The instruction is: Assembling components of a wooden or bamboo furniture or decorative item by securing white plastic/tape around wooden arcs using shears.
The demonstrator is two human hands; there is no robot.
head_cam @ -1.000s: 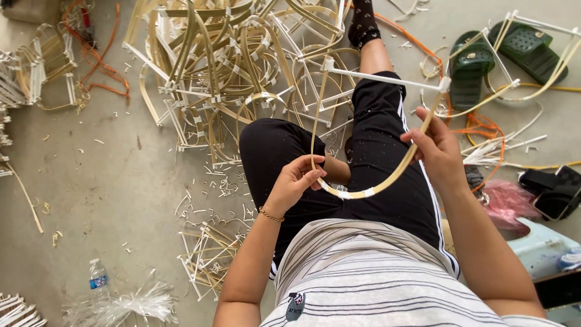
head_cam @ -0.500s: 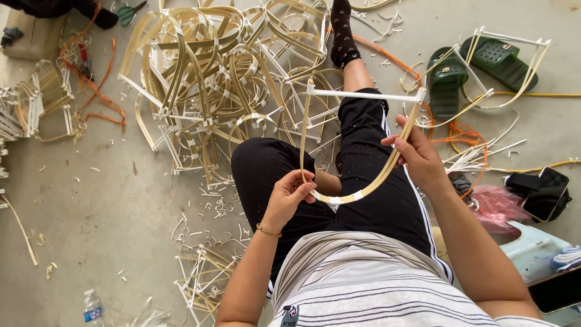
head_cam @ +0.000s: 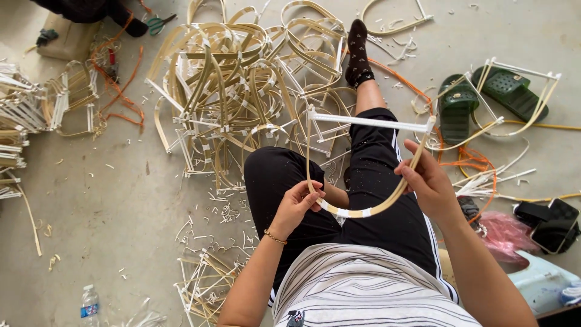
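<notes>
Frame: bent bamboo frame (head_cam: 354,212) with a white stick (head_cam: 369,121) across its top, held up over the lap, above the black trousers (head_cam: 375,188).
Left hand (head_cam: 298,206): fingers curled shut, pinching the left side of the frame near its bottom curve.
Right hand (head_cam: 426,181): fingers wrapped round the right side of the frame, thumb on top.
Change: frame a bit lower and nearer the belly than half a second ago; both grips the same (so just turned and looked over, it seems).
Count, frames: one in hand, too many to count in the big pile (head_cam: 242,91) past the knee.
Count, other: two green sandals (head_cam: 484,97) right of the frame, one water bottle (head_cam: 89,303) far left and below.
</notes>
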